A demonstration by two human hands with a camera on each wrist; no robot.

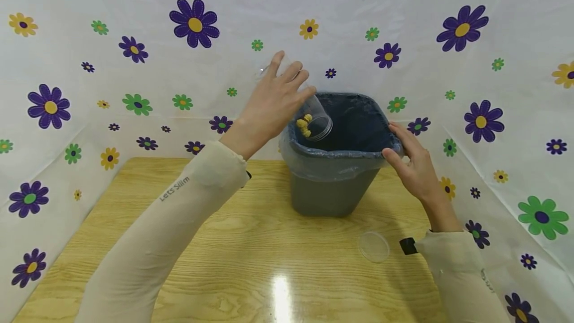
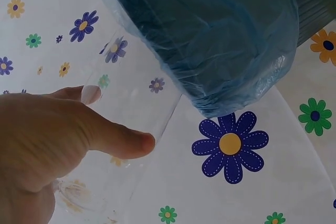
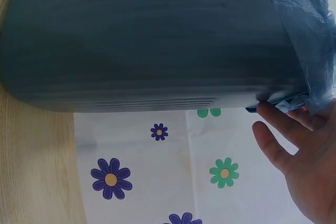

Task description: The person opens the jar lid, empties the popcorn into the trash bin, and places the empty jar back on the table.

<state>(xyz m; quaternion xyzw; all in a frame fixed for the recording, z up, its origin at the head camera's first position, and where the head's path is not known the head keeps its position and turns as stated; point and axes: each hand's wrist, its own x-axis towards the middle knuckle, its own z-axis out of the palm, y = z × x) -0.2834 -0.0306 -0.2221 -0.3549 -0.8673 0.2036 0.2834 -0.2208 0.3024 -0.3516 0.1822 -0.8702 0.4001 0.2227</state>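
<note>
My left hand (image 1: 275, 101) grips a clear plastic jar (image 1: 316, 108), tipped with its mouth down over the trash bin's opening. A few lumpy yellow pieces that look like popcorn (image 1: 304, 125) gather near the jar's mouth. In the left wrist view, the thumb presses along the see-through side of the jar (image 2: 136, 108). My right hand (image 1: 414, 168) holds the right rim of the grey trash bin (image 1: 332, 193), which leans over on the table. A bluish plastic liner (image 1: 332, 163) folds over the rim. From the right wrist, fingers (image 3: 281, 121) show at the bin's edge.
A clear round lid (image 1: 374, 246) lies on the wooden table (image 1: 251, 253) in front of the bin, near the right sleeve. Flower-print sheeting (image 1: 251, 4) stands behind the table and along both sides.
</note>
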